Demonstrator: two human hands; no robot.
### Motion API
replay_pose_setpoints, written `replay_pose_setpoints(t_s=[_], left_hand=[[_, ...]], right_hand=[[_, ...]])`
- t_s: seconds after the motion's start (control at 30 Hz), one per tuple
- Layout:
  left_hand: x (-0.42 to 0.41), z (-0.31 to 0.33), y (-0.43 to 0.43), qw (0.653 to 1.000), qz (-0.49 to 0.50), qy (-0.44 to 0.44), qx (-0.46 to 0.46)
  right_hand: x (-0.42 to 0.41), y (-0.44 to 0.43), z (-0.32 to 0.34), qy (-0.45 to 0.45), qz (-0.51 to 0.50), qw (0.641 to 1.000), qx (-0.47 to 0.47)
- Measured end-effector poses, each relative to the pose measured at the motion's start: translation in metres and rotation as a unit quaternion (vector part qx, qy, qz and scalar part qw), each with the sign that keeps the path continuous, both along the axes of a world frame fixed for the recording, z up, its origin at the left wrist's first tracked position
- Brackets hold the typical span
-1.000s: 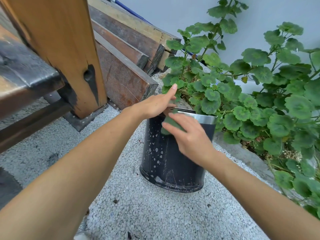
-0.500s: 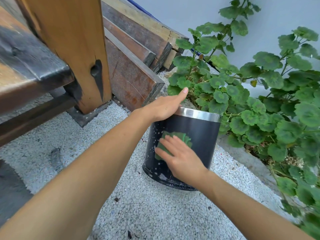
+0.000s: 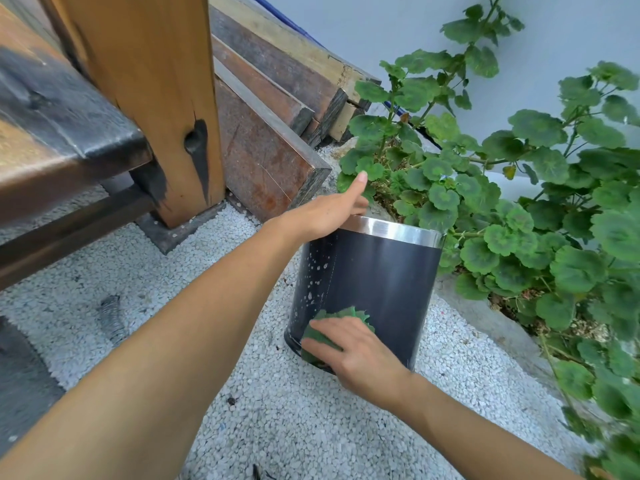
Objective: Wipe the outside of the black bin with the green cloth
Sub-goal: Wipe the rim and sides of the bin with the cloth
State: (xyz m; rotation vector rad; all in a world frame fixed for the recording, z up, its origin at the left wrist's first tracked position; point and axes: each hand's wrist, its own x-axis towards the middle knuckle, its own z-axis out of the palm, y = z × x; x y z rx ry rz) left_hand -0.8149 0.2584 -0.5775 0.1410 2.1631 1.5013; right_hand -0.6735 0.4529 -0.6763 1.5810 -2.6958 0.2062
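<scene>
Head view: black cylindrical steel-rimmed bin (image 3: 381, 271), on gravel (image 3: 277, 410), is steadied by left hand (image 3: 325, 216), fingers curled over its rim; green cloth (image 3: 332, 318) is pressed against its lower wall by right hand (image 3: 360, 355), fingers straight.

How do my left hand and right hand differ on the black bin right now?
The left hand is high, holding the silver rim; the right hand is low, near the base. The left hand has no cloth and one finger sticks up; the right hand presses the green cloth flat against the side. Both touch the black bin.
</scene>
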Motion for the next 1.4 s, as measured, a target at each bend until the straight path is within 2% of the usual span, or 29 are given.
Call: replay_pose_setpoints(t_s=[0.1, 0.2, 0.33, 0.43, 0.57, 0.8, 0.93, 1.0, 1.07, 1.13, 1.23, 1.3, 1.4], left_hand=[[-0.002, 0.005, -0.006, 1.0, -0.001, -0.019, 0.004], [-0.003, 0.01, -0.009, 1.0, -0.007, -0.026, -0.001], [-0.003, 0.017, -0.011, 0.999, -0.015, -0.035, -0.001], [-0.002, 0.02, -0.012, 0.999, -0.013, -0.035, -0.007], [0.001, 0.02, -0.012, 0.999, -0.02, -0.026, -0.024], [0.009, 0.011, -0.01, 0.998, -0.032, 0.014, -0.045], [0.009, 0.009, -0.012, 0.998, -0.033, 0.017, -0.045], [0.007, 0.01, -0.011, 0.997, -0.041, 0.018, -0.058], [0.009, 0.009, -0.01, 0.996, -0.048, 0.022, -0.067], [0.01, 0.008, -0.01, 0.997, -0.048, 0.022, -0.061], [0.011, 0.005, -0.008, 0.999, -0.028, 0.016, -0.031], [0.012, 0.005, -0.007, 1.0, -0.016, 0.014, -0.017], [0.01, 0.008, -0.008, 0.999, -0.015, 0.017, -0.042]], right_hand=[[-0.029, -0.016, 0.028, 0.044, -0.054, 0.996, -0.055], [-0.065, -0.033, 0.059, 0.126, -0.087, 0.986, -0.06], [-0.087, -0.051, 0.077, 0.209, -0.079, 0.975, -0.011], [-0.079, -0.061, 0.072, 0.211, -0.114, 0.97, 0.042], [-0.055, -0.061, 0.047, 0.168, -0.129, 0.974, 0.075], [0.0, -0.041, -0.006, 0.054, -0.061, 0.986, 0.144], [0.026, -0.027, -0.021, 0.034, -0.011, 0.984, 0.173], [0.031, -0.021, -0.018, 0.021, -0.006, 0.987, 0.16], [0.028, -0.021, -0.004, -0.039, -0.021, 0.994, 0.103], [0.018, -0.023, 0.022, -0.117, -0.057, 0.992, -0.001], [-0.011, -0.024, 0.078, -0.131, -0.18, 0.966, -0.134], [-0.036, -0.022, 0.115, -0.127, -0.275, 0.944, -0.133], [-0.072, -0.021, 0.153, -0.211, -0.374, 0.903, -0.023]])
